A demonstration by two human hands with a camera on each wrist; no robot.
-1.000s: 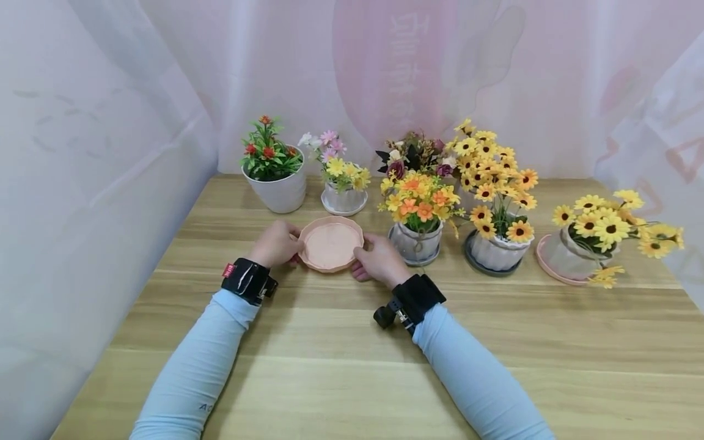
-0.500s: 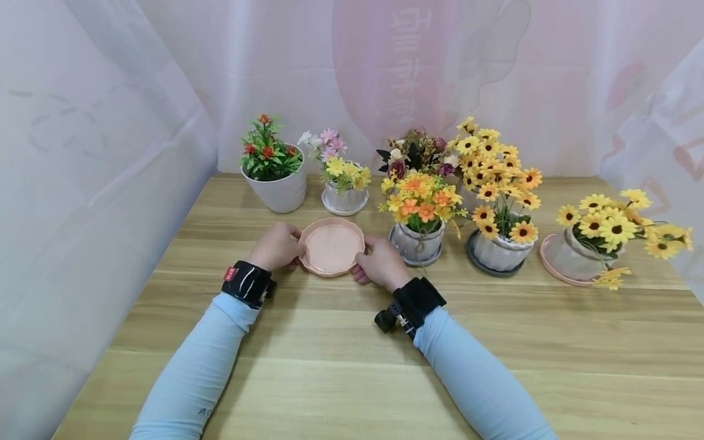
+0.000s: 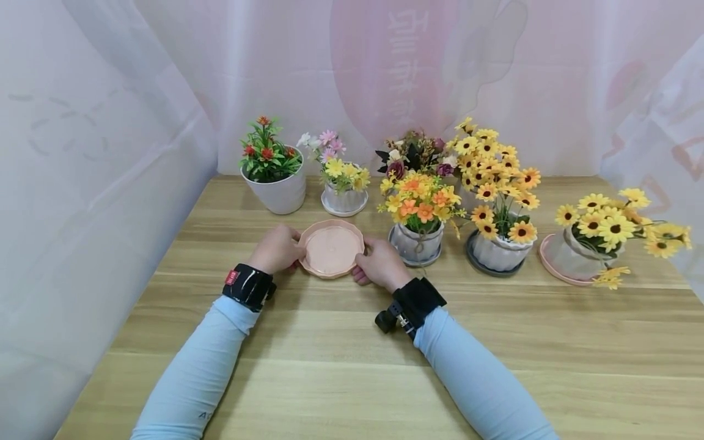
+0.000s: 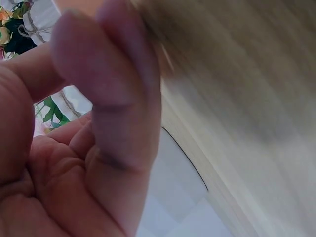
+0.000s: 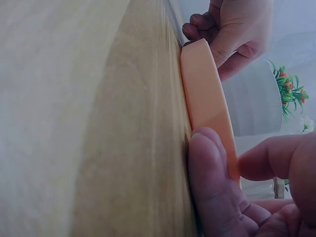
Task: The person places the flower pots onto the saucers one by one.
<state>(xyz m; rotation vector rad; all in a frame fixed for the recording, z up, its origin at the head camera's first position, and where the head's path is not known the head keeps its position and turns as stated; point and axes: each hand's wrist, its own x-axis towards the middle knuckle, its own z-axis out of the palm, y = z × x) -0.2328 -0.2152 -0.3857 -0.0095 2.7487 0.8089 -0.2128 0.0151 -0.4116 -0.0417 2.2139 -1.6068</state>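
Observation:
A shallow pale-orange plant saucer [image 3: 331,249] with a faceted rim lies on the wooden table [image 3: 330,366] between both hands. At its left edge my left hand [image 3: 277,249] pinches the rim, thumb on the inner side. My right hand [image 3: 381,264] pinches the opposite edge. In the right wrist view the saucer's side wall [image 5: 205,89] rests on or very near the tabletop, with thumb and fingers on either side of the wall. The left wrist view shows mostly curled fingers [image 4: 123,98]; only a sliver of the saucer appears behind them.
Behind the saucer stand a white pot with red flowers [image 3: 279,189] and a small pot with pink and yellow flowers [image 3: 343,197]. To the right are an orange-flowered pot [image 3: 416,244], a sunflower pot [image 3: 499,252], a tilted yellow-flowered pot [image 3: 585,250] and a dark-red bouquet [image 3: 412,153].
The saucer and both hands stay almost in place, with the saucer shifted very slightly toward me. Both hands keep their hold, and the flowerpots stand as before.

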